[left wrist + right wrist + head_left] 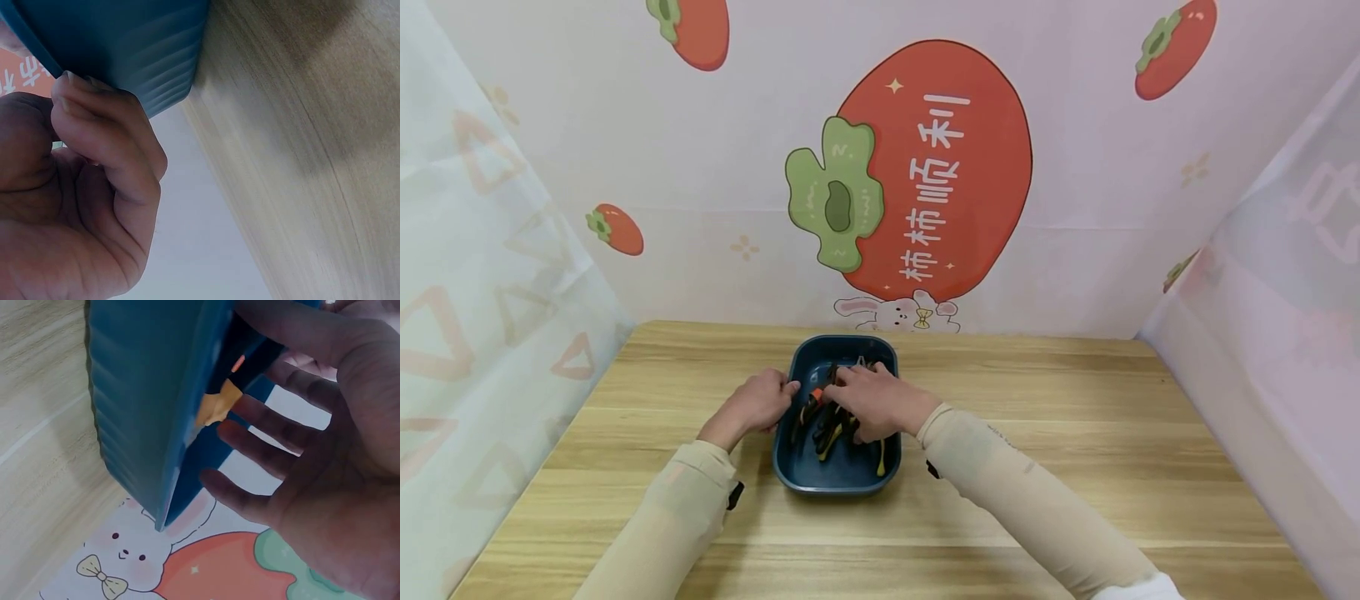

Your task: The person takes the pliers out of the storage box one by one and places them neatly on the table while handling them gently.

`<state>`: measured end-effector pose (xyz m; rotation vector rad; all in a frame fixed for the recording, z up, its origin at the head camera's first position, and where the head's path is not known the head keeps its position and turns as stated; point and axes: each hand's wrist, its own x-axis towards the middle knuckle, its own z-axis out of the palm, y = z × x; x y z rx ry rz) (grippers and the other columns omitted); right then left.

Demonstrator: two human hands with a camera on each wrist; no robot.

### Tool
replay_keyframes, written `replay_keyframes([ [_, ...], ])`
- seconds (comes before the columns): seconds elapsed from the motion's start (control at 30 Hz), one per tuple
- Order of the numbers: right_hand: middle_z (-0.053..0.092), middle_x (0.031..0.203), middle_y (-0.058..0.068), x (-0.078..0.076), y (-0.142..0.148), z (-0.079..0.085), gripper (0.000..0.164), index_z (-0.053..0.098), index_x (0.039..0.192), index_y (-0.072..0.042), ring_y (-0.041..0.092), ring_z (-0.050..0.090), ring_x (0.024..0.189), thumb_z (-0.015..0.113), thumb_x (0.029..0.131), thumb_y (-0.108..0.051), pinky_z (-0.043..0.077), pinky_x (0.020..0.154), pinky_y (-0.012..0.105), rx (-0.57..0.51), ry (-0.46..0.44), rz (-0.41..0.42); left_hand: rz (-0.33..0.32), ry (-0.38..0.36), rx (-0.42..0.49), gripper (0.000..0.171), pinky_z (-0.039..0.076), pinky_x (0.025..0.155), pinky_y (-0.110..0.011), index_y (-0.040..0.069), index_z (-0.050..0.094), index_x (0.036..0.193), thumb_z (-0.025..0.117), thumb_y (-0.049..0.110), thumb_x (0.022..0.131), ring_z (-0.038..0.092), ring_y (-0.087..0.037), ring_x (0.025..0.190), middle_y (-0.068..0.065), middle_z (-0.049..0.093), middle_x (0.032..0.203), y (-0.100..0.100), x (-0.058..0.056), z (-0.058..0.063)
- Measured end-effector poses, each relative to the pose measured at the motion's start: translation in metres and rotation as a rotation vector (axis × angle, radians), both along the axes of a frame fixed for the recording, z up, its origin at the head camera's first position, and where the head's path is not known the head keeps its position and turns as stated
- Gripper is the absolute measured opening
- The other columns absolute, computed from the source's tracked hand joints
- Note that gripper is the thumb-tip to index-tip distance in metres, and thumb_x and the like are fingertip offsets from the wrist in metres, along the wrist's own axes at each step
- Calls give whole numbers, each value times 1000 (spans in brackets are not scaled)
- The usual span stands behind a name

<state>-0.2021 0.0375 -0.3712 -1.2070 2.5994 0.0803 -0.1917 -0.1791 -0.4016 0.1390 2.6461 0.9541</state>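
A dark blue tray (pixel 842 479) stands on the table, holding several tools with black handles. Some of the tools (pixel 829 433) show yellow trim, and one has an orange part (pixel 816 394). At the tray's left side, my left hand (pixel 763 400) pinches the rim between thumb and curled fingers. My right hand (pixel 876 400) reaches over the right rim into the tray, fingers spread across the tools. In the right wrist view its fingers (pixel 250 450) are fairly straight, beside a black and yellow-orange handle (pixel 219 403). The hand hides part of the tools.
The tray is on a wood-grain table (pixel 1037 467), near its back edge. A pale cloth backdrop (pixel 1075 275) with printed persimmons and a rabbit rises behind, and cloth walls close off both sides.
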Motion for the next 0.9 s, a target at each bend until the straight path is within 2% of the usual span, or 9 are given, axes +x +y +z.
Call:
replay_keyframes([
  [0.13, 54, 135, 4, -3, 3, 5, 65, 54, 144, -22, 24, 49, 125, 82, 87, -31, 40, 105, 48, -42, -73, -42, 2, 4, -6, 34, 41, 46, -27, 4, 57, 85, 42, 22, 110, 50, -15, 43, -4, 51, 55, 0, 0, 0],
  [0.33, 56, 128, 5, -7, 7, 11, 53, 57, 141, -16, 20, 53, 108, 75, 93, -31, 48, 99, 41, -140, -160, -101, 11, 2, -8, 34, 41, 46, -27, 3, 57, 86, 42, 22, 110, 51, -15, 44, -4, 52, 55, 0, -1, -1],
  [0.53, 59, 118, 8, -8, 7, 13, 51, 58, 138, -8, 20, 55, 100, 69, 97, -37, 51, 93, 36, -187, -144, -208, 12, 13, -13, 33, 42, 46, -28, 3, 57, 87, 41, 23, 110, 52, -15, 44, -5, 52, 56, 1, -1, -3],
  [0.67, 63, 95, 6, -7, 4, 12, 45, 61, 124, -3, 18, 61, 82, 65, 99, -40, 54, 74, 31, -251, -180, -364, 15, 17, -22, 33, 42, 46, -28, 3, 57, 87, 42, 23, 109, 53, -16, 44, -5, 53, 57, 1, 0, -3],
  [0.77, 62, 77, 5, -5, 1, 11, 37, 66, 105, -5, 18, 65, 67, 64, 100, -42, 53, 60, 28, -293, -236, -478, 19, 11, -27, 33, 42, 46, -28, 3, 57, 88, 42, 23, 109, 52, -16, 44, -6, 53, 57, 2, 0, -1],
  [0.9, 60, 68, 6, -4, -3, 9, 39, 66, 84, -9, 21, 68, 58, 63, 99, -45, 52, 52, 26, -280, -235, -537, 22, -7, -26, 33, 41, 46, -27, 3, 58, 90, 42, 23, 110, 52, -16, 45, -6, 53, 58, 3, 0, 0],
])
